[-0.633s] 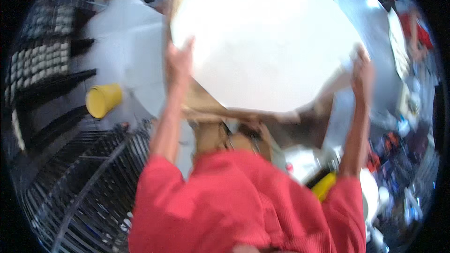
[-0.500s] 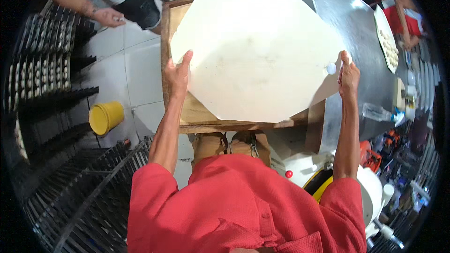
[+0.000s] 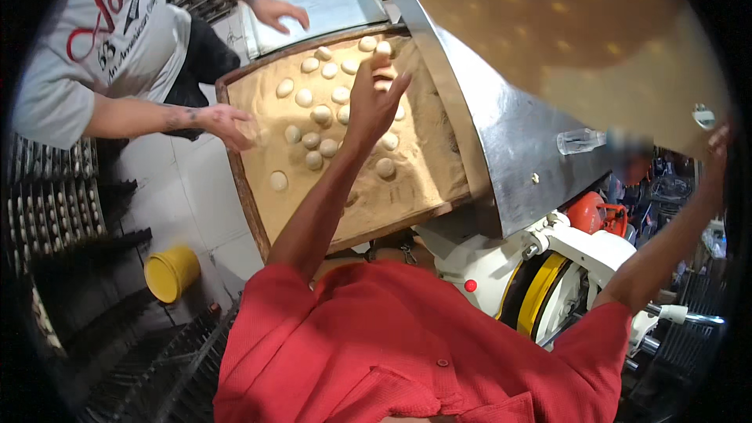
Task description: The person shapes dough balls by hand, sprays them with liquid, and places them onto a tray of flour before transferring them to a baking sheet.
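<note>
Gripping the edge of a raised board (image 3: 580, 23), the right hand (image 3: 717, 145) holds it aloft while the left hand (image 3: 374, 102) hovers open-fingered over dough balls (image 3: 321, 114) on a floured tray (image 3: 251, 211).

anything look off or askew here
The big board is tilted up at the right, held at its edge by the right hand alone. The dough balls lie scattered unevenly on the floured tray, under the open left hand.

A single head-worn fisheye view looks steeply down from close above the person's red shirt (image 3: 407, 345), over the floured wooden tray (image 3: 258, 211) at frame centre, edges bending toward the rim.
</note>
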Tool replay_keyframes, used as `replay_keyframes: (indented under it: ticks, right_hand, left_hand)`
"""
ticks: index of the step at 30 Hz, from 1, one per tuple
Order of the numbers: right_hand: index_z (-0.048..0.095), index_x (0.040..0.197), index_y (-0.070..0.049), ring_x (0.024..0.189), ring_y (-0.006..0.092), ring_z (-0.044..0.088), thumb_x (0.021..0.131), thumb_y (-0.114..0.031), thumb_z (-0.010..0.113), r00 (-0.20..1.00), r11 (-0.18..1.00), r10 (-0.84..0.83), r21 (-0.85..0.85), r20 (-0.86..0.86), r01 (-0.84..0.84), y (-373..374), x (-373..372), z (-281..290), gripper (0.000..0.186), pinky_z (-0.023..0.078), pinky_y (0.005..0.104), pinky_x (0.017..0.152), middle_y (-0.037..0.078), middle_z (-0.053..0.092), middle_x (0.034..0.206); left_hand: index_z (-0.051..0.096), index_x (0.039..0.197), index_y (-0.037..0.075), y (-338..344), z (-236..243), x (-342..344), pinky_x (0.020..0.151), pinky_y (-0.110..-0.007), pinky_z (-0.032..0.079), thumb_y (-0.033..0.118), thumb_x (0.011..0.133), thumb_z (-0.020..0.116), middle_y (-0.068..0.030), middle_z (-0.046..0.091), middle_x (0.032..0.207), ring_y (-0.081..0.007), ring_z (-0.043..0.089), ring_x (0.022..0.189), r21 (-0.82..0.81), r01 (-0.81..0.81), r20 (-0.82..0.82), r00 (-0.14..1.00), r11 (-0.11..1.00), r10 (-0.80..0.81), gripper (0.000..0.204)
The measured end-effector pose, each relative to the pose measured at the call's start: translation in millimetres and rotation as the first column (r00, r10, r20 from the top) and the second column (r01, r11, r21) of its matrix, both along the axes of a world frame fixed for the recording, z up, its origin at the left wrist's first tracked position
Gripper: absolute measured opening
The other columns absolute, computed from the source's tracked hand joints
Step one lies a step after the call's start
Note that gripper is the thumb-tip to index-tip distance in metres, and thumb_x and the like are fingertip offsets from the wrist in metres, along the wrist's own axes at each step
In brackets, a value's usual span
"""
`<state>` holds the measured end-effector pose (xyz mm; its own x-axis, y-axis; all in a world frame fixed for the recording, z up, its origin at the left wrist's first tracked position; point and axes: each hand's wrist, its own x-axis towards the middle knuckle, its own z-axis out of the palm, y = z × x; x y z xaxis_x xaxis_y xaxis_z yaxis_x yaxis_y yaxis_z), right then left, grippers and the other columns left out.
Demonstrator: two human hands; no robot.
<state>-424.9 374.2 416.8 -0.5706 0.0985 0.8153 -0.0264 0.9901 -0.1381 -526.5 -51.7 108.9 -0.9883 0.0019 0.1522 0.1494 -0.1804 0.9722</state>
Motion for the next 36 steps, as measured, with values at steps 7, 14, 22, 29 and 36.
replay_keyframes:
  ticks: [7,14,22,29,36]
  right_hand:
    - [0.067,0.08,-0.013,0.072,0.0296,0.067,0.068,-0.011,0.072,0.76,0.943,0.3,-0.056,0.577,-0.329,-131,28,-255,0.013,0.052,0.0396,0.064,0.008,0.069,0.076]
    - [0.064,0.084,-0.006,0.077,0.034,0.066,0.074,-0.043,0.085,0.704,0.939,0.105,-0.304,0.702,0.163,-146,26,-355,0.044,0.051,0.0453,0.071,0.011,0.067,0.078]
    - [0.042,0.15,-0.012,0.136,0.0371,0.048,0.088,-0.03,0.076,0.72,0.89,0.455,-0.305,0.525,-0.34,-64,-189,-262,0.073,0.041,0.0439,0.114,0.019,0.048,0.15]
    - [0.05,0.142,-0.002,0.136,0.038,0.047,0.069,-0.043,0.087,0.57,0.988,0.097,-0.009,0.816,-0.155,76,-83,-329,0.091,0.037,0.046,0.115,0.022,0.052,0.144]
    - [0.061,0.133,-0.003,0.134,0.0378,0.048,0.076,-0.056,0.081,0.751,0.998,0.066,-0.025,0.657,-0.066,82,-65,-389,0.081,0.037,0.0467,0.114,0.022,0.054,0.143]
  left_hand:
    - [0.063,0.119,0.0,-26,-135,141,0.085,-0.03,0.053,0.02,0.098,0.068,-0.0078,0.069,0.103,-0.0151,0.066,0.093,-0.159,0.195,0.445,0.889,0.968,-0.106,0.03]
    - [0.062,0.121,0.001,39,-127,162,0.078,-0.027,0.05,0.024,0.101,0.063,-0.0026,0.065,0.103,-0.0107,0.062,0.089,-0.019,0.484,0.585,0.715,0.875,-0.382,0.03]
    - [0.059,0.126,-0.001,36,-100,96,0.085,-0.03,0.053,0.021,0.103,0.059,-0.0095,0.066,0.112,-0.015,0.063,0.094,-0.127,0.253,0.518,0.842,0.959,-0.153,0.032]
    - [0.06,0.122,-0.001,-53,-147,204,0.08,-0.025,0.05,0.02,0.102,0.061,-0.0042,0.065,0.103,-0.0116,0.061,0.089,-0.333,-0.059,0.568,0.784,0.941,0.25,0.028]
    - [0.063,0.118,0.0,-7,-160,260,0.081,-0.028,0.052,0.022,0.1,0.064,-0.0073,0.069,0.103,-0.0138,0.065,0.092,-0.371,0.21,0.685,0.719,0.905,0.114,0.028]
